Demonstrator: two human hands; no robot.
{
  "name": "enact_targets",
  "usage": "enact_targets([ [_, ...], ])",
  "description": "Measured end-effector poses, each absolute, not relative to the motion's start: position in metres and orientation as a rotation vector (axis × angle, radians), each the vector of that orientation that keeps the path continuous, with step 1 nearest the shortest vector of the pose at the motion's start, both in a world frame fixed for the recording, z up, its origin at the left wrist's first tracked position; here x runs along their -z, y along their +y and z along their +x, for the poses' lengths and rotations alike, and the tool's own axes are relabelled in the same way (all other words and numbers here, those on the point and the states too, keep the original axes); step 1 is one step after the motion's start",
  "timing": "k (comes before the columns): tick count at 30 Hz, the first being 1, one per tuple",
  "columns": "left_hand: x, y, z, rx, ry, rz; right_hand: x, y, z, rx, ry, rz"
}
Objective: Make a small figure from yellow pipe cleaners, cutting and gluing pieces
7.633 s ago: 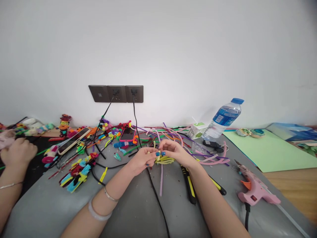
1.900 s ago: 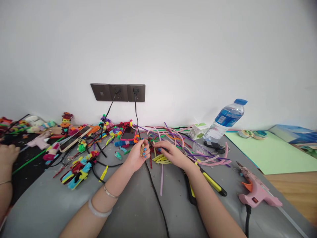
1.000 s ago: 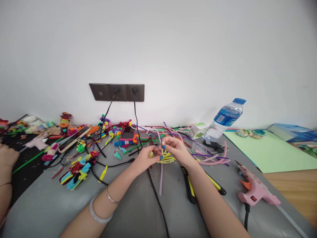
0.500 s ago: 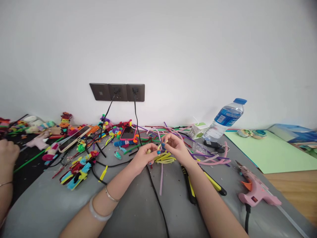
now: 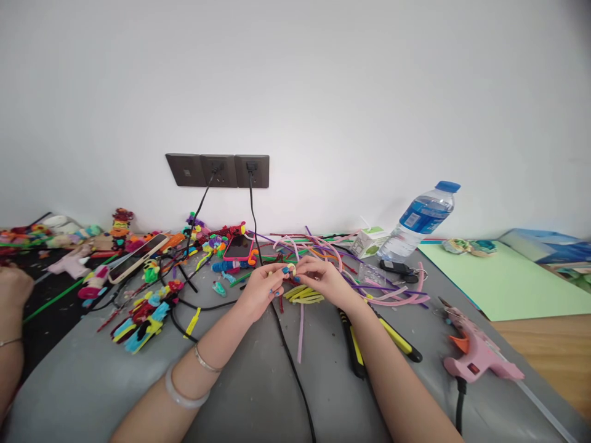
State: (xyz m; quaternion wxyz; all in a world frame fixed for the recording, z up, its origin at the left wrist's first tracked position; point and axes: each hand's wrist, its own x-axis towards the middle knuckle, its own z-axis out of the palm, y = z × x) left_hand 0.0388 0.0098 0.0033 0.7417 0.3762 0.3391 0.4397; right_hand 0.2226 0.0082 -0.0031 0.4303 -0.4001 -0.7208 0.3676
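Observation:
My left hand (image 5: 260, 293) and my right hand (image 5: 323, 280) meet fingertip to fingertip over the grey table top (image 5: 258, 394). Both pinch a small yellow pipe-cleaner piece (image 5: 290, 269) between them, fingers closed. Just below the hands lies a bundle of short yellow pipe-cleaner pieces (image 5: 303, 294). A lilac pipe cleaner (image 5: 300, 332) and a black cable (image 5: 290, 363) run toward me under the hands.
Black-and-yellow cutters (image 5: 355, 354) lie by my right forearm, a pink glue gun (image 5: 475, 357) further right. Behind are a tangle of pipe cleaners (image 5: 323, 249), a red phone (image 5: 239, 248), a water bottle (image 5: 418, 223) and green paper (image 5: 503, 280). Another person's hand (image 5: 13, 289) works at far left.
Two seconds ago my right hand lay on the yellow bundle and the left held a piece alone. The hands then came together, and now both pinch the small yellow piece slightly farther from me.

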Motion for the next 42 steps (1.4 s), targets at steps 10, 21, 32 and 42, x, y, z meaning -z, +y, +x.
enact_targets([
  [10, -0.002, 0.009, 0.039, -0.935, 0.776, 0.858, -0.006, 0.001, 0.221, -1.424, -1.543, -0.928],
  [21, -0.004, 0.007, 0.039, -0.884, 0.813, 0.895, -0.004, 0.003, 0.222, -1.464, -1.447, -0.873],
  [32, -0.006, 0.001, 0.043, -0.828, 0.798, 0.831, -0.007, 0.001, 0.223, -1.530, -1.401, -0.809],
  [42, -0.005, 0.003, 0.042, -0.845, 0.822, 1.005, -0.006, 0.001, 0.223, -1.560, -1.401, -0.848],
])
